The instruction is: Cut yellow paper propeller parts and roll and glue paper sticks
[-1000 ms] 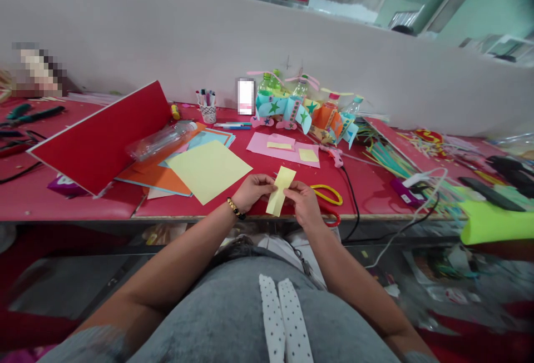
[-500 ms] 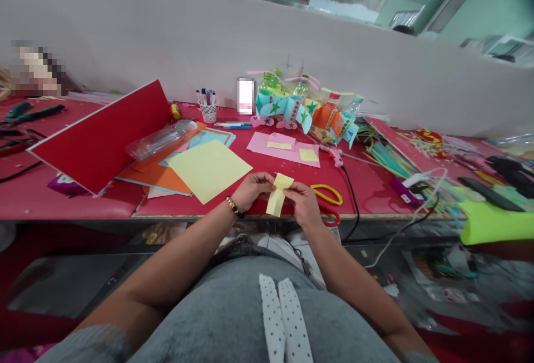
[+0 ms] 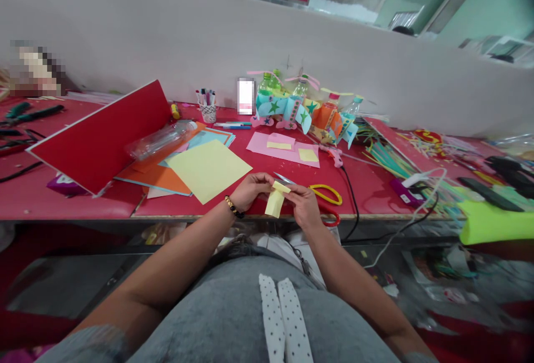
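A small strip of pale yellow paper (image 3: pixel 274 205) is held between both hands above the front edge of the red table. My left hand (image 3: pixel 252 189) pinches its upper left side; my right hand (image 3: pixel 305 202) pinches the upper right. The strip's top part is bent over, and its lower part hangs towards me. Scissors with yellow and red handles (image 3: pixel 327 193) lie beside and partly behind my right hand, their blade tip showing above the fingers. A large yellow sheet (image 3: pixel 211 171) rests just beyond my left hand.
Pink paper (image 3: pixel 273 143) with yellow pieces lies ahead, near a pink glue gun (image 3: pixel 334 154) with a black cord. Decorated bottles (image 3: pixel 300 104) stand at the back beside a phone (image 3: pixel 246 96) and pen cup (image 3: pixel 207 112). A red board (image 3: pixel 104 140) leans at left; paper strips (image 3: pixel 387 157) at right.
The top of the yellow strip has been bent down, so it now looks shorter and creased across. Both hands stay in nearly the same place, still pinching it.
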`<action>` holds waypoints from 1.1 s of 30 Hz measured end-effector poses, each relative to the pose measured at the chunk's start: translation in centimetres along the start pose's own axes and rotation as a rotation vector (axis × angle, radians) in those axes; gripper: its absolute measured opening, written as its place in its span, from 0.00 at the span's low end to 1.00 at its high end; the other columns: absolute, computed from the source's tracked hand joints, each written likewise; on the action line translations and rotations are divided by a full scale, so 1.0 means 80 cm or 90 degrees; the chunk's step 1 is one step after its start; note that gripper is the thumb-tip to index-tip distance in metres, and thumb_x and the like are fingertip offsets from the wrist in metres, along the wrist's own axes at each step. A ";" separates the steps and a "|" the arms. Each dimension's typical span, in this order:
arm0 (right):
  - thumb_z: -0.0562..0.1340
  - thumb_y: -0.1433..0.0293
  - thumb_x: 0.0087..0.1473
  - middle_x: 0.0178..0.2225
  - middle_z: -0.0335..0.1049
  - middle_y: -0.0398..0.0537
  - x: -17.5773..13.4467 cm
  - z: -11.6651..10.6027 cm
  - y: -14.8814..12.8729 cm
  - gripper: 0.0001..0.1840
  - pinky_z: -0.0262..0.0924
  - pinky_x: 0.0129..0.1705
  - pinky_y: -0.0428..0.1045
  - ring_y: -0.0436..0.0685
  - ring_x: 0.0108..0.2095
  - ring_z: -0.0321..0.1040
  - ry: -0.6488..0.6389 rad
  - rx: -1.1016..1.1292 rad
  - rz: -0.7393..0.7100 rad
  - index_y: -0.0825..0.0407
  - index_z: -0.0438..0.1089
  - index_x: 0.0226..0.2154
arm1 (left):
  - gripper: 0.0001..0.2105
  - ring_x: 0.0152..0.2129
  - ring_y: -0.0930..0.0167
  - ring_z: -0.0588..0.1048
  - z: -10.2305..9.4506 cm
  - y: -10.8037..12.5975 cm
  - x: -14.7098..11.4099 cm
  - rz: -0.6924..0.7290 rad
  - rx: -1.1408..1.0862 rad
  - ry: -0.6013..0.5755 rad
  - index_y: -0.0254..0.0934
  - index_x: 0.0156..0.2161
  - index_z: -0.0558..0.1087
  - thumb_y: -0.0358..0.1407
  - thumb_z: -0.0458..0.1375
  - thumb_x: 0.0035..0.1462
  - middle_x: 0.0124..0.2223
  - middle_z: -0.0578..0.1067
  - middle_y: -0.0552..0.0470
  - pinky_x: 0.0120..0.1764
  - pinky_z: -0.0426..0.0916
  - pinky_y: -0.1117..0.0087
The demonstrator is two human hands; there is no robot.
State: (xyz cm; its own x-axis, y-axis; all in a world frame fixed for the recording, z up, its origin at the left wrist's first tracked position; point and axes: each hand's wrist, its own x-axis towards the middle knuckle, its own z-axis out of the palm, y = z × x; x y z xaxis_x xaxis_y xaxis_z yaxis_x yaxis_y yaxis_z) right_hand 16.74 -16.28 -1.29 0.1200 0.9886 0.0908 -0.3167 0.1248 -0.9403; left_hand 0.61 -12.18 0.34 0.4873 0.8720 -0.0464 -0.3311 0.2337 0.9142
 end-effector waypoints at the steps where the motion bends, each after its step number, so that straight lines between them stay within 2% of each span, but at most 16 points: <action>1: 0.67 0.74 0.36 0.24 0.76 0.41 0.000 -0.001 0.000 0.07 0.63 0.34 0.49 0.53 0.26 0.69 -0.005 -0.003 0.001 0.50 0.78 0.25 | 0.09 0.17 0.79 0.67 0.000 0.000 0.000 -0.001 -0.001 -0.003 0.33 0.28 0.71 0.31 0.65 0.39 0.22 0.71 0.57 0.23 0.61 0.77; 7: 0.65 0.74 0.37 0.23 0.75 0.43 -0.002 -0.005 -0.002 0.07 0.63 0.31 0.48 0.53 0.24 0.69 -0.024 -0.022 0.007 0.50 0.78 0.25 | 0.07 0.18 0.77 0.69 -0.001 0.000 0.000 -0.011 0.000 -0.018 0.32 0.28 0.73 0.29 0.63 0.39 0.23 0.72 0.55 0.24 0.62 0.76; 15: 0.65 0.72 0.39 0.24 0.76 0.43 -0.003 -0.009 0.002 0.07 0.65 0.35 0.51 0.55 0.27 0.71 -0.024 -0.053 -0.010 0.50 0.77 0.26 | 0.05 0.17 0.78 0.67 0.001 0.002 -0.001 -0.008 -0.004 -0.036 0.32 0.28 0.73 0.32 0.62 0.43 0.21 0.70 0.55 0.23 0.60 0.77; 19: 0.65 0.72 0.40 0.25 0.76 0.42 -0.006 -0.009 0.002 0.07 0.65 0.36 0.50 0.55 0.28 0.71 -0.025 -0.076 -0.030 0.50 0.78 0.27 | 0.09 0.19 0.77 0.69 0.003 0.004 -0.004 -0.007 0.005 -0.046 0.32 0.29 0.72 0.35 0.65 0.43 0.24 0.72 0.54 0.25 0.61 0.76; 25: 0.64 0.70 0.43 0.29 0.76 0.43 -0.011 -0.009 -0.002 0.09 0.64 0.39 0.51 0.56 0.31 0.71 -0.043 -0.101 -0.050 0.49 0.77 0.31 | 0.13 0.20 0.77 0.69 -0.001 -0.003 -0.001 0.022 0.066 -0.044 0.32 0.30 0.70 0.34 0.68 0.40 0.24 0.72 0.55 0.27 0.62 0.76; 28: 0.64 0.67 0.45 0.27 0.75 0.43 -0.011 -0.007 -0.004 0.10 0.63 0.35 0.50 0.54 0.29 0.69 -0.056 -0.112 -0.042 0.50 0.75 0.34 | 0.14 0.21 0.78 0.69 -0.003 -0.006 0.000 0.053 0.081 -0.038 0.32 0.32 0.69 0.33 0.68 0.40 0.25 0.72 0.56 0.28 0.61 0.76; 33: 0.67 0.65 0.43 0.21 0.70 0.42 -0.007 -0.003 -0.002 0.08 0.60 0.27 0.46 0.51 0.22 0.64 -0.039 -0.151 -0.033 0.53 0.73 0.26 | 0.15 0.23 0.77 0.70 -0.001 -0.004 -0.002 0.085 0.122 -0.033 0.33 0.36 0.68 0.34 0.67 0.43 0.26 0.72 0.55 0.30 0.63 0.76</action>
State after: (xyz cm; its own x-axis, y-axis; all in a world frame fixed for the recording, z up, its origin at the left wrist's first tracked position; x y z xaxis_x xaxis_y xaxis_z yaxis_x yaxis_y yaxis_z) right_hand 16.94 -16.88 -1.28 0.0709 0.9855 0.1539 -0.0809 0.1594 -0.9839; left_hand 0.57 -12.33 0.04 0.4923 0.8651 0.0964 -0.2382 0.0274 0.9708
